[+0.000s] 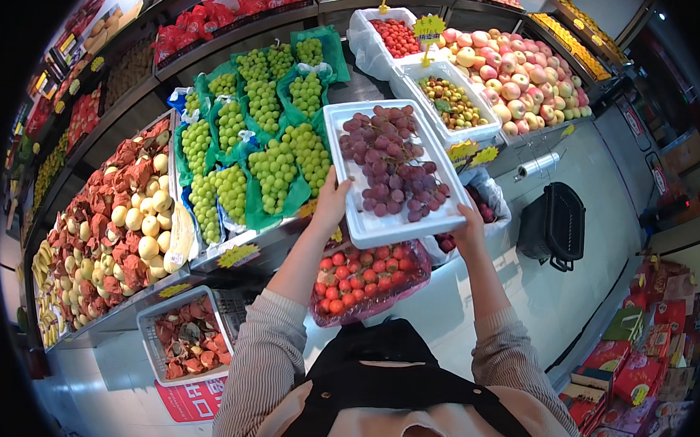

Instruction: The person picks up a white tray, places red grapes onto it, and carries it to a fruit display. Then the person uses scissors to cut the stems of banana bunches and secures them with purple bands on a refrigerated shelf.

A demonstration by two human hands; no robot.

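Between my hands is a white foam tray (359,219) bearing bunches of red grapes (389,155). My left hand (331,201) grips its left edge, thumb over the rim. At the near right corner, my right hand (470,226) holds the rim, with its fingers mostly hidden below. The tray is raised and tilted, and its far part overlaps the display in view. Green grapes (272,173) in green and blue wrappings lie on the stand to its left. Below the tray's near edge sits a crate of round red-orange fruit (359,278) lined with pink wrap.
White foam boxes of jujubes (451,102) and small red fruit (394,38) stand beyond the tray, beside heaped apples (517,79). Pears (151,208) lie at left above a floor crate (142,332). A black basket (553,223) stands on the floor right, near gift boxes (639,370).
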